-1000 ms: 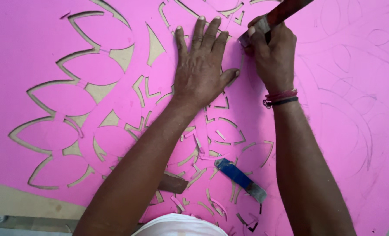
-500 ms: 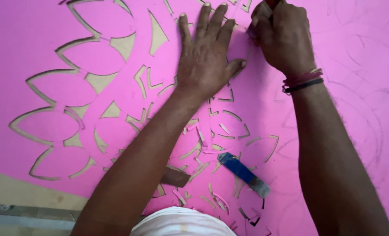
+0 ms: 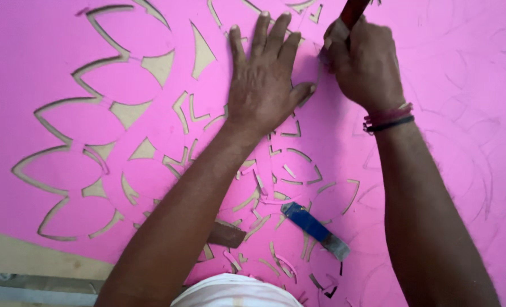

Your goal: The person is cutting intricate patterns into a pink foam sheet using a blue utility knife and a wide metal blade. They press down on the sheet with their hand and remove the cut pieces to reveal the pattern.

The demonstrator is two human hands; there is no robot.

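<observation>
Showing cut petal openings at left, the pink sheet [image 3: 54, 45] lay flat on the surface. The left hand [image 3: 264, 85] pressed spread-fingered, likely pinning it. The right hand [image 3: 366, 71] gripped a red-handled cutter [image 3: 352, 12] beside it. A blue-handled chisel [image 3: 314, 229] lay below, unused.

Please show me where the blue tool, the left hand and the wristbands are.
blue tool [image 3: 308, 222], head view, on its blue handle.
left hand [image 3: 262, 85], head view, on the back of the hand.
wristbands [image 3: 388, 118], head view, on the bands around the right wrist.
</observation>
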